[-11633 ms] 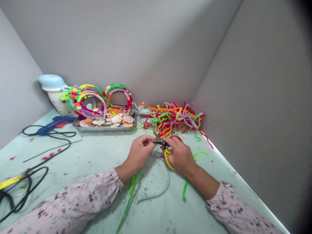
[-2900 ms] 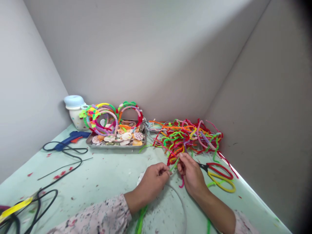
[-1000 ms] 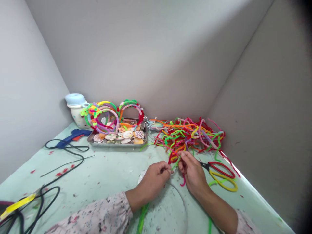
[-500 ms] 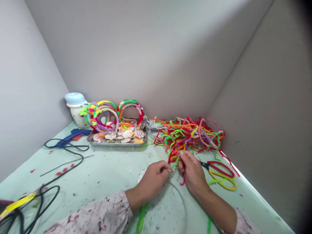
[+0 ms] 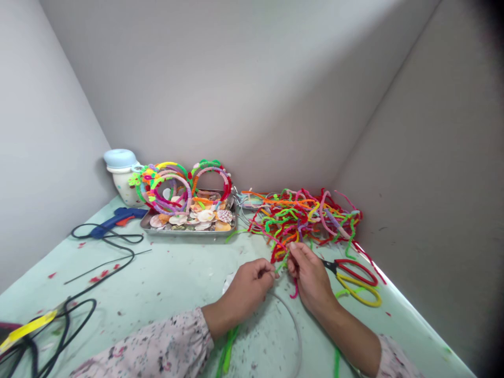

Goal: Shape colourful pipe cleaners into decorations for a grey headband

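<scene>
Both hands are closed close together over the table, with a short stretch of green pipe cleaner spanning the small gap between their fingertips. My left hand pinches one end of it. From beneath that hand a thin pale grey hoop curves down toward me; whether the fingers also grip it is hidden. My right hand pinches the other side, thumb on top. A pink pipe cleaner end sticks out below the right hand. Loose green pipe cleaners lie under my left forearm.
Behind my hands lies a tangled pile of colourful pipe cleaners. Scissors with red and yellow handles rest at right. A metal tray holds shells and wrapped hoops. Further left are a blue glue gun, black cable and lidded jar.
Almost nothing differs; both hands keep their pinch and place, and the whole view has shifted very slightly.
</scene>
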`<act>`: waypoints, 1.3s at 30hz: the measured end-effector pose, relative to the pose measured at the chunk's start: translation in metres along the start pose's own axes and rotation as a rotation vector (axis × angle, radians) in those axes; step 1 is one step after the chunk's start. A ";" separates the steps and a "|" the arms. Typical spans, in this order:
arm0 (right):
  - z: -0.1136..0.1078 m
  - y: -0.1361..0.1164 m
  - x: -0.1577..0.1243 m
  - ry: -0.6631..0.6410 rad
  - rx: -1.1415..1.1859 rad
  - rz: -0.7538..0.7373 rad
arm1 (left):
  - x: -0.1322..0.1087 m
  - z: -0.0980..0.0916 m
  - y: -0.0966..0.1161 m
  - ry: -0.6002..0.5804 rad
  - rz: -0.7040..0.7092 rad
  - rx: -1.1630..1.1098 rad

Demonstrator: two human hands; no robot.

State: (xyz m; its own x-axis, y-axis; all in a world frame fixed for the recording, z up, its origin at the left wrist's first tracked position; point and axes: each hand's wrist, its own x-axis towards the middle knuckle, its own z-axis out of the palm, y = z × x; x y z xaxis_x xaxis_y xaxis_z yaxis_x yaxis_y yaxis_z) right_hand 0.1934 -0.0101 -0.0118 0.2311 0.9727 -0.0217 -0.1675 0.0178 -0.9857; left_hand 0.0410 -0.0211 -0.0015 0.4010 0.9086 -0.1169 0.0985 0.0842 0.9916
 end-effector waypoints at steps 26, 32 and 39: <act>0.001 -0.003 -0.001 0.017 -0.004 -0.012 | 0.001 -0.001 -0.001 0.001 0.008 0.006; 0.001 -0.003 -0.001 0.034 -0.015 -0.026 | 0.001 -0.001 -0.001 0.010 0.005 0.020; 0.001 -0.003 -0.001 0.055 -0.016 -0.044 | 0.001 -0.001 0.001 0.007 0.007 0.024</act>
State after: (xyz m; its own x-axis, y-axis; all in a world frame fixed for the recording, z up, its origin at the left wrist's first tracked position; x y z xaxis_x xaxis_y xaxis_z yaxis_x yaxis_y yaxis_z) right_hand 0.1929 -0.0108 -0.0082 0.2906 0.9568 0.0126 -0.1410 0.0559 -0.9884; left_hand 0.0408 -0.0202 -0.0010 0.3957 0.9119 -0.1093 0.1170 0.0679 0.9908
